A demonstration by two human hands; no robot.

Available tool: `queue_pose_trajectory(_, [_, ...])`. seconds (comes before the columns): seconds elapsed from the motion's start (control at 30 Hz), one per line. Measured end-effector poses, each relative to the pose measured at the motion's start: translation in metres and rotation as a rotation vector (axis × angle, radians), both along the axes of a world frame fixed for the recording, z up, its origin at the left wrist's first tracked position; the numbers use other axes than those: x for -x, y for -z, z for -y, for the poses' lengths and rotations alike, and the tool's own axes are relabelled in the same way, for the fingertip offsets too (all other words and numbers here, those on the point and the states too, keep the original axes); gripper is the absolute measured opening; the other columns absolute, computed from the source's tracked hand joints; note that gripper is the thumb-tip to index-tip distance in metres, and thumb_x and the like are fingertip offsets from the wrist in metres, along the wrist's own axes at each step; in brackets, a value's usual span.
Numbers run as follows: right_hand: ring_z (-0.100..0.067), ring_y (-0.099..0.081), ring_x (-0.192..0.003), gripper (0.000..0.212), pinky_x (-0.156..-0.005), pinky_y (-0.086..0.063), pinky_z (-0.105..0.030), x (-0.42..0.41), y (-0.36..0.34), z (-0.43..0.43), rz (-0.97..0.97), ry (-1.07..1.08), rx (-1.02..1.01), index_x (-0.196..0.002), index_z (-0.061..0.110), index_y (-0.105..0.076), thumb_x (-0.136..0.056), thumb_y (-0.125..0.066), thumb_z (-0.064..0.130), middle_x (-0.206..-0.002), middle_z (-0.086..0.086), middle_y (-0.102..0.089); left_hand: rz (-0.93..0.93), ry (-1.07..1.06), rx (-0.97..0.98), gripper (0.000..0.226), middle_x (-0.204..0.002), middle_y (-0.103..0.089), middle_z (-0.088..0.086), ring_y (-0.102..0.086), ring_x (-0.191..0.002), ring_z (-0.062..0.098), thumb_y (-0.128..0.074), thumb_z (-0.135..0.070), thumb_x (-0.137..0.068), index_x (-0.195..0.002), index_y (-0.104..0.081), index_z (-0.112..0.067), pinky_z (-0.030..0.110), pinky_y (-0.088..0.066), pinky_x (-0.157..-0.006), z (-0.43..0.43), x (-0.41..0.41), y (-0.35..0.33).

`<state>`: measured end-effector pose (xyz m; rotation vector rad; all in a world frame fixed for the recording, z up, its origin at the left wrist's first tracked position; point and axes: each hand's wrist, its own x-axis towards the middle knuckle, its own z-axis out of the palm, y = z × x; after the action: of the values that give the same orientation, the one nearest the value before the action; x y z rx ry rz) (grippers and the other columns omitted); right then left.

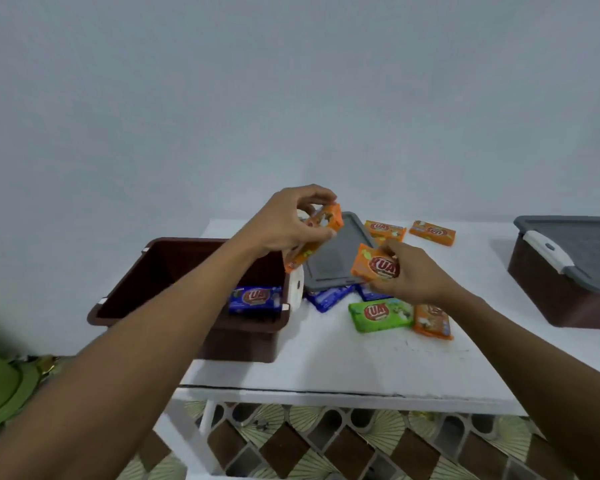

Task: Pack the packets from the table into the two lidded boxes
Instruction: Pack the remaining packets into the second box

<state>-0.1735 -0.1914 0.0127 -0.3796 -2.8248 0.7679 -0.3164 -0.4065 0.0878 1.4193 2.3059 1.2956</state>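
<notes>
While left hand (291, 223) grips one orange packet (329, 218) and right hand (416, 275) another | table (326, 362): three orange, one green packet (381, 315)

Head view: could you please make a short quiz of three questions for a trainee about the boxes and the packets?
1. True or false: the brown plastic box on the right carries its grey lid.
2. The rectangular packet inside the open brown plastic box is: A green, B blue, C orange.
3. Which colour are the held packets in the left hand and the right hand?
Key: 1 true; 2 B; 3 orange.
</notes>
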Motion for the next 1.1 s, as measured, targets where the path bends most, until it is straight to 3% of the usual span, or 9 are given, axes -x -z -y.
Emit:
queue_pose_trajectory(0.1, [-0.006, -0.061, -0.08, 0.062, -0.061, -0.045, -0.017, 0.029, -0.027, 0.039, -0.018, -0.055, 0.116, -0.122, 0.026, -0.049, -0.073, -0.077, 0.051, -0.106, 0.004, -0.063, -0.053, 0.011, 0.175, 0.063, -0.119, -0.064, -0.015, -0.058, -0.107, 0.006, -0.085, -0.03, -0.07, -0.127, -0.057, -0.03, 0.025, -0.052, -0.082, 0.049, 0.039, -0.009])
queue_pose_trajectory(0.17, [-0.009, -0.058, -0.091, 0.064, -0.068, -0.041, -0.017, 0.05, -0.044, 0.068, 0.016, -0.099, 0.127, -0.13, 0.026, -0.048, -0.078, -0.069, 0.056, -0.112, 0.007, -0.058, -0.052, 0.02, 0.328, 0.063, -0.117, -0.064, -0.015, -0.058, -0.105, 0.006, -0.087, -0.028, -0.069, -0.124, -0.057, -0.03, 0.023, -0.052, -0.082, 0.08, 0.063, -0.003])
queue_pose_trajectory(0.27, [-0.006, -0.057, -0.09, 0.046, -0.07, -0.042, -0.022, 0.081, -0.063, 0.114, 0.08, -0.221, 0.178, -0.124, 0.025, -0.054, -0.089, -0.056, 0.054, -0.107, 0.009, -0.059, -0.067, 0.023, 0.523, 0.063, -0.114, -0.067, -0.014, -0.061, -0.101, 0.009, -0.089, -0.028, -0.064, -0.119, -0.057, -0.029, 0.031, -0.052, -0.086, 0.116, 0.094, 0.021])
queue_pose_trajectory(0.37, [-0.006, -0.054, -0.089, 0.034, -0.071, -0.042, -0.024, 0.111, -0.063, 0.15, 0.175, -0.356, 0.021, -0.12, 0.025, -0.054, -0.096, -0.049, 0.049, -0.102, 0.01, -0.057, -0.052, 0.082, 0.69, 0.069, -0.114, -0.065, -0.016, -0.062, -0.101, 0.006, -0.09, -0.035, -0.061, -0.119, -0.053, -0.029, 0.035, -0.052, -0.09, 0.137, 0.112, 0.05])
queue_pose_trajectory(0.47, [-0.015, -0.055, -0.093, 0.031, -0.067, -0.041, -0.024, 0.136, -0.04, 0.174, 0.38, -0.424, -0.186, -0.118, 0.023, -0.055, -0.094, -0.056, 0.041, -0.104, 0.004, -0.057, -0.115, 0.134, 0.823, 0.064, -0.106, -0.061, -0.014, -0.059, -0.094, 0.008, -0.09, -0.039, -0.059, -0.11, -0.053, -0.031, 0.03, -0.052, -0.08, 0.147, 0.12, 0.075])
queue_pose_trajectory(0.6, [-0.02, -0.052, -0.095, 0.039, -0.077, -0.039, -0.03, 0.151, -0.011, 0.194, 0.611, -0.453, -0.304, -0.128, 0.023, -0.054, -0.092, -0.06, 0.038, -0.106, 0.003, -0.052, -0.188, 0.211, 0.89, 0.043, -0.087, -0.065, -0.008, -0.062, -0.079, 0.012, -0.09, -0.036, -0.061, -0.09, -0.06, -0.027, 0.031, -0.054, -0.068, 0.154, 0.126, 0.097])
queue_pose_trajectory(0.73, [-0.019, -0.053, -0.097, 0.039, -0.082, -0.044, -0.033, 0.15, 0.01, 0.204, 0.678, -0.463, -0.312, -0.126, 0.028, -0.057, -0.089, -0.064, 0.04, -0.122, -0.002, -0.056, -0.226, 0.235, 0.991, 0.028, -0.102, -0.06, -0.004, -0.061, -0.087, 0.017, -0.078, -0.018, -0.078, -0.102, -0.064, -0.027, 0.035, -0.055, -0.076, 0.164, 0.129, 0.107])
queue_pose_trajectory(0.87, [-0.017, -0.05, -0.091, 0.037, -0.075, -0.04, -0.03, 0.145, 0.019, 0.209, 0.736, -0.438, -0.445, -0.125, 0.027, -0.06, -0.093, -0.057, 0.044, -0.119, -0.004, -0.055, -0.291, 0.314, 1.079, 0.031, -0.1, -0.053, -0.005, -0.055, -0.081, 0.014, -0.065, -0.006, -0.085, -0.107, -0.057, -0.026, 0.023, -0.041, -0.06, 0.164, 0.129, 0.107])
queue_pose_trajectory(1.1, [-0.019, -0.049, -0.094, 0.03, -0.076, -0.043, -0.031, 0.145, 0.017, 0.209, 0.66, -0.417, -0.443, -0.115, 0.031, -0.063, -0.088, -0.064, 0.045, -0.118, -0.003, -0.049, -0.202, 0.415, 1.148, 0.034, -0.112, -0.056, 0.002, -0.056, -0.099, 0.023, -0.06, 0.004, -0.084, -0.109, -0.058, -0.02, 0.036, -0.052, -0.078, 0.163, 0.135, 0.107])
